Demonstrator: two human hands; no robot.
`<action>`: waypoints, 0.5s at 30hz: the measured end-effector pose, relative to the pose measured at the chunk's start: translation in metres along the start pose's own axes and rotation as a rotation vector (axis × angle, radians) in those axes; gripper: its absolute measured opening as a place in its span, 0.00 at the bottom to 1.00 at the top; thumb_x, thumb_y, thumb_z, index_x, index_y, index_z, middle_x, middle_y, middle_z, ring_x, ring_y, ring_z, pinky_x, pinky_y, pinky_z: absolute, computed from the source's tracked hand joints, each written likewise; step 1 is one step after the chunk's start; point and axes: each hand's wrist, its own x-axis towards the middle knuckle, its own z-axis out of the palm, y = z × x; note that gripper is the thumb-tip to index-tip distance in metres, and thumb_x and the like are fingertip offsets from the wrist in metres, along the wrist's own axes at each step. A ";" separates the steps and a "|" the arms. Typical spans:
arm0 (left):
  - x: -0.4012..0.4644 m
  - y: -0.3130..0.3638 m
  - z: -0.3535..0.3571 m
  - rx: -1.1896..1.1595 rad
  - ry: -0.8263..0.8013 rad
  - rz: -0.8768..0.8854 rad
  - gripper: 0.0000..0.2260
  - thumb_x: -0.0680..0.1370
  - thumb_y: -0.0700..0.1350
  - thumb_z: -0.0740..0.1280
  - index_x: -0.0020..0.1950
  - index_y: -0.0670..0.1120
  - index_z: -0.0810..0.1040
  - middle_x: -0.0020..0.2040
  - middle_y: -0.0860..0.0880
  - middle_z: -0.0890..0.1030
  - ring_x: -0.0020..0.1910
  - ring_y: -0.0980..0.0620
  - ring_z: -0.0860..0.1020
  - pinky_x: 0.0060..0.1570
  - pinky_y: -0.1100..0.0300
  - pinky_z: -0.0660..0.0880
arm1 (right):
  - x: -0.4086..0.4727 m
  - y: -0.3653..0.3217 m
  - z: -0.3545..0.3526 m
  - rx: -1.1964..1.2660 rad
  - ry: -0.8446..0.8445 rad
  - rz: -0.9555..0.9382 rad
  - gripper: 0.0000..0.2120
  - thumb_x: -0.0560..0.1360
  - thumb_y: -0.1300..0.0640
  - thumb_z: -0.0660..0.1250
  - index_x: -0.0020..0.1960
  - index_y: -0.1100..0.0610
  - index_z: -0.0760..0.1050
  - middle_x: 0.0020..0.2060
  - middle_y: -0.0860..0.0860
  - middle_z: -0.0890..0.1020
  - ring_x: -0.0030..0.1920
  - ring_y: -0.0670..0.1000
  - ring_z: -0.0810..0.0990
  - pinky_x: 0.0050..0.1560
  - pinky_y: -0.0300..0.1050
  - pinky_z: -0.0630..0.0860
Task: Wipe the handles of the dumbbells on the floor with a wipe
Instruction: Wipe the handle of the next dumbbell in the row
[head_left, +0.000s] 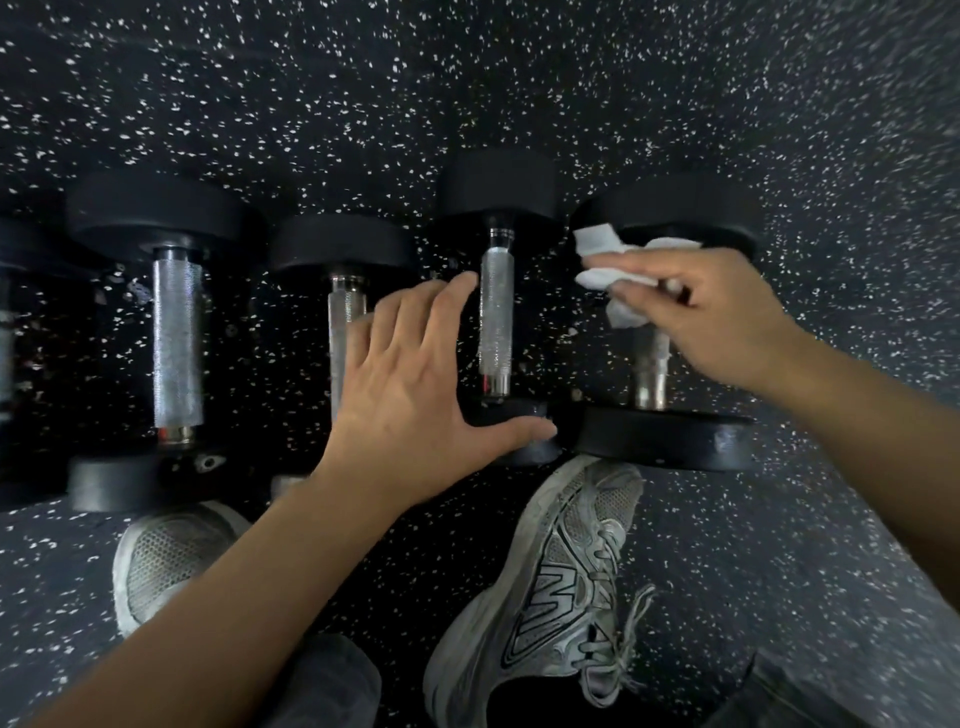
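Several black-headed dumbbells with knurled metal handles lie side by side on the floor. My right hand (711, 312) holds a crumpled white wipe (613, 270) pressed around the upper part of the rightmost dumbbell's handle (650, 379). My left hand (415, 389) is spread flat with fingers apart, holding nothing; it hovers over the second handle (344, 322), and its thumb reaches the near head (524, 447) of the third dumbbell. The third handle (496, 317) and the leftmost full handle (177, 343) lie uncovered.
The floor (519, 78) is dark rubber with white speckles. Two grey sneakers, one (171, 561) at the left and one (561, 597) at the right, stand just in front of the dumbbells' near heads. Part of another dumbbell (5, 322) shows at the far left edge.
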 end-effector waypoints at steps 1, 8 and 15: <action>0.003 0.006 0.002 -0.007 -0.003 0.025 0.55 0.64 0.82 0.61 0.82 0.49 0.60 0.77 0.49 0.68 0.77 0.46 0.64 0.78 0.45 0.57 | -0.002 0.006 -0.007 -0.022 0.020 0.019 0.16 0.82 0.55 0.65 0.67 0.43 0.77 0.32 0.25 0.76 0.26 0.38 0.73 0.29 0.28 0.67; 0.020 0.049 0.029 0.003 -0.059 0.191 0.56 0.65 0.83 0.62 0.82 0.47 0.60 0.75 0.49 0.69 0.76 0.46 0.65 0.77 0.46 0.59 | -0.012 0.046 -0.033 -0.170 0.054 0.104 0.15 0.81 0.57 0.67 0.66 0.49 0.79 0.41 0.34 0.77 0.35 0.28 0.75 0.35 0.23 0.66; 0.030 0.062 0.040 0.049 -0.106 0.171 0.61 0.60 0.86 0.58 0.83 0.49 0.57 0.76 0.48 0.68 0.78 0.44 0.64 0.79 0.44 0.57 | -0.012 0.065 -0.023 -0.320 -0.021 0.070 0.14 0.80 0.50 0.64 0.63 0.45 0.81 0.42 0.45 0.81 0.38 0.44 0.78 0.42 0.38 0.70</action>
